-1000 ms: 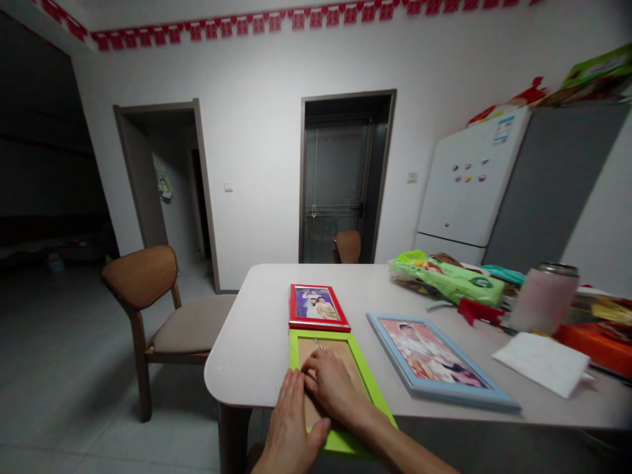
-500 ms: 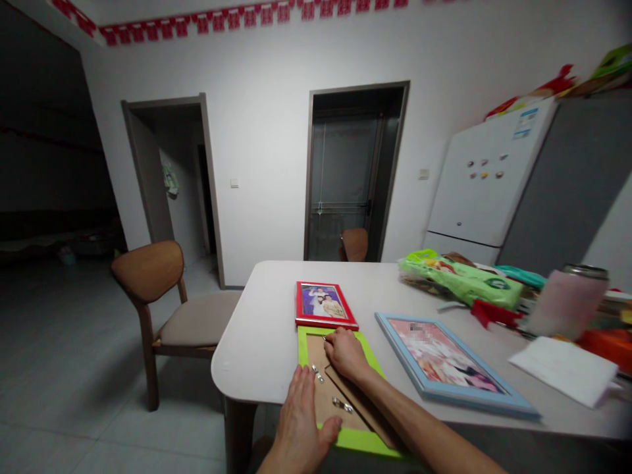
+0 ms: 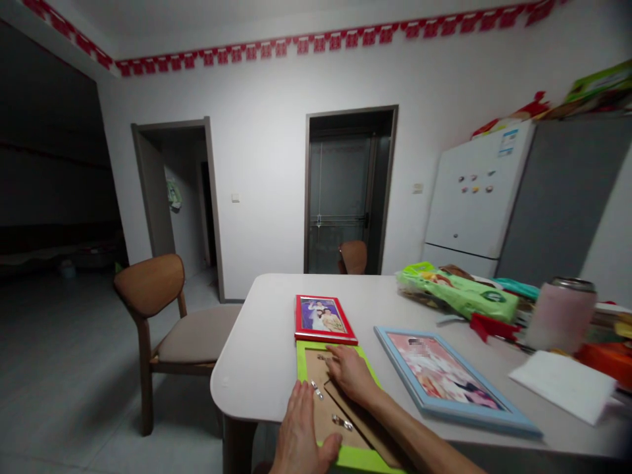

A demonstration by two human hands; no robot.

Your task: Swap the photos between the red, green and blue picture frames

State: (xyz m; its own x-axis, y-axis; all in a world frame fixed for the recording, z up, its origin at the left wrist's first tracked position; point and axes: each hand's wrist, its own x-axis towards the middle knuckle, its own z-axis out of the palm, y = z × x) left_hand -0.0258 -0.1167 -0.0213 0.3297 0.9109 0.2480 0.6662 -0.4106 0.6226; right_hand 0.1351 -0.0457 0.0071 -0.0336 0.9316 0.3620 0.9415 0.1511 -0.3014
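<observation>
A lime-green picture frame [image 3: 358, 456] lies face down on the table, its brown backing board [image 3: 326, 409] showing. Metal hangers or clips sit on the board: one clip [image 3: 342, 422] at the near end, another clip [image 3: 316, 390] by the left rim, and a third clip [image 3: 322, 357] at the far end. My left hand [image 3: 305, 431] rests flat along the frame's left side, fingers stretched out. At the far end, my right hand [image 3: 351, 375] touches the board beside the third clip, fingers extended and partly apart. Its forearm crosses a brown stand flap [image 3: 356, 418].
Beyond the green frame is a red-framed photo [image 3: 326, 339]. To the right lie a light-blue photo frame [image 3: 474, 413], white paper [image 3: 563, 385], a pink jar [image 3: 560, 319] and a green package [image 3: 457, 293]. A wooden chair [image 3: 151, 286] stands left of the table [image 3: 251, 355].
My right fingers have loosened from a pinch at the far clip and now stretch out beside it. My left hand stays in place. The view has tilted slightly upward.
</observation>
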